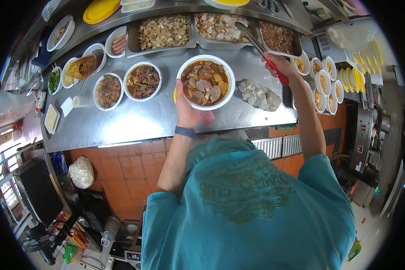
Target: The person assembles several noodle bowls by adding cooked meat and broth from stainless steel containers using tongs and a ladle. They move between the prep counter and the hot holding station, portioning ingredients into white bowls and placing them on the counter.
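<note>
My left hand [185,107] grips the near left side of a round white bowl [232,76], its thumb at the rim and its other fingers hidden. In the bowl, sliced meat [207,90] and yellowish chunks [220,83] sit in brown broth. My right hand [279,67] is closed around red-handled metal tongs [256,42]. Their tips reach into pale sliced meat [220,27] in the middle metal tray [225,44]; I cannot tell whether they pinch a piece.
Trays of chopped pale food [164,31] and brown meat [276,37] flank the middle one. Two filled bowls [142,80] [108,91] stand left, with a frankfurter bowl [117,45] behind. A crumpled grey cloth [259,94] lies right of my bowl. Small filled cups [322,83] crowd the right end.
</note>
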Motion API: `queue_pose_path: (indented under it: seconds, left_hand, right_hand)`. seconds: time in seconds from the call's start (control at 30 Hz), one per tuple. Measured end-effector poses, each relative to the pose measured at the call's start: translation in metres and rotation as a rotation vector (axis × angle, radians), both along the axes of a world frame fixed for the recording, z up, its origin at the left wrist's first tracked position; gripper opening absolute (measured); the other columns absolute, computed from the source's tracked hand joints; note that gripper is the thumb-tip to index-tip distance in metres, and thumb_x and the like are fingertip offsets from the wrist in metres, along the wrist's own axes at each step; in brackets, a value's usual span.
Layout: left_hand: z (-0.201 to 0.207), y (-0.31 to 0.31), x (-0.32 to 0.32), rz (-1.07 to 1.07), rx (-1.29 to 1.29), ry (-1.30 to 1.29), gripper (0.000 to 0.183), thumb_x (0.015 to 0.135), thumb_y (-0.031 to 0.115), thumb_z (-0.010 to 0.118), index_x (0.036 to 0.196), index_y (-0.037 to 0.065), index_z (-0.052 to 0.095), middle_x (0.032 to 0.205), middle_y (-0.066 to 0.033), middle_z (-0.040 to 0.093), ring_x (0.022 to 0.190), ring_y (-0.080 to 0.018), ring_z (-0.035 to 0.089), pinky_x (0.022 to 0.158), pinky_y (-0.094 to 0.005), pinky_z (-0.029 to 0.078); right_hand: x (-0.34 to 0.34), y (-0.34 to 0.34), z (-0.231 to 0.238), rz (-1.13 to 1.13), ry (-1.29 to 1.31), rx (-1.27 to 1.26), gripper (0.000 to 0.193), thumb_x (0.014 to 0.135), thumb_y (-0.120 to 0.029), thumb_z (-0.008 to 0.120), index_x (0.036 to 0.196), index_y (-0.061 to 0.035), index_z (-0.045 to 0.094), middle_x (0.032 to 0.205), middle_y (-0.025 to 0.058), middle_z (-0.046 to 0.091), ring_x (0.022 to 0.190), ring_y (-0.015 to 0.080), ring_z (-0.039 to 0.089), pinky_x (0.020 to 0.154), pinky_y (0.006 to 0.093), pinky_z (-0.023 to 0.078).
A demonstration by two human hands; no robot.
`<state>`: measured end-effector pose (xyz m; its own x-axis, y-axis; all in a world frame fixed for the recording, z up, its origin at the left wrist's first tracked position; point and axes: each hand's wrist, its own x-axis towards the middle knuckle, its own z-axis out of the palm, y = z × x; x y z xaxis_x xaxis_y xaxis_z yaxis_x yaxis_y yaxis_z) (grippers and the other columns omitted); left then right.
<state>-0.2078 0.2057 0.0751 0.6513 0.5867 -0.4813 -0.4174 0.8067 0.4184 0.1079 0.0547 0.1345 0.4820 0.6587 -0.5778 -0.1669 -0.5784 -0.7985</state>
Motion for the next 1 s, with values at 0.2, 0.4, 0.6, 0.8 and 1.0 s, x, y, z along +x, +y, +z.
queue_pose_path:
  seconds: [0.2,0.4,0.6,0.8,1.0]
  left_hand:
    - [-0.005,0.015,0.015,-0.035,-0.03,-0.044,0.062,0.105,0.052,0.044,0.146,0.007,0.045,0.145,-0.0114,0.052,0.134,-0.0292,0.05,0.114,-0.0457,0.04]
    - [-0.027,0.027,0.03,-0.007,-0.042,-0.092,0.059,0.105,0.05,0.043,0.144,0.006,0.047,0.145,-0.0116,0.053,0.133,-0.0299,0.051,0.114,-0.046,0.04]
    - [-0.035,0.028,0.032,0.029,-0.025,-0.108,0.053,0.105,0.046,0.049,0.14,0.007,0.048,0.14,-0.0087,0.056,0.129,-0.0256,0.053,0.111,-0.0418,0.042]
    - [-0.024,0.024,0.025,-0.023,0.01,-0.088,0.065,0.104,0.056,0.045,0.146,0.006,0.045,0.147,-0.011,0.051,0.134,-0.0292,0.05,0.114,-0.0454,0.039]
    - [-0.017,0.023,0.018,-0.002,0.019,-0.043,0.066,0.103,0.056,0.045,0.146,0.006,0.045,0.147,-0.0109,0.051,0.134,-0.0291,0.049,0.114,-0.0458,0.039]
  right_hand:
    - [-0.029,-0.018,0.028,-0.209,0.188,0.078,0.036,0.106,-0.041,0.051,0.103,-0.0064,0.059,0.064,-0.0037,0.047,0.045,0.0019,0.038,0.039,0.018,0.029]
    - [-0.081,-0.053,0.071,-0.1,0.014,0.019,0.036,0.109,-0.038,0.044,0.105,-0.0052,0.059,0.057,-0.0034,0.048,0.036,0.0036,0.039,0.033,0.0194,0.031]
    - [-0.135,-0.059,0.095,0.133,-0.016,-0.116,0.03,0.106,-0.031,0.053,0.101,-0.0018,0.061,0.06,0.0017,0.055,0.04,0.0059,0.045,0.036,0.0229,0.035]
    - [-0.151,-0.043,0.083,0.236,-0.368,-0.233,0.029,0.101,-0.031,0.062,0.099,-0.0018,0.061,0.06,0.0041,0.059,0.044,0.0133,0.057,0.041,0.0286,0.042]
    - [-0.16,-0.051,0.106,0.388,-0.84,-0.218,0.032,0.097,-0.031,0.068,0.104,-0.0005,0.061,0.068,0.0167,0.065,0.06,0.0331,0.066,0.056,0.0409,0.048]
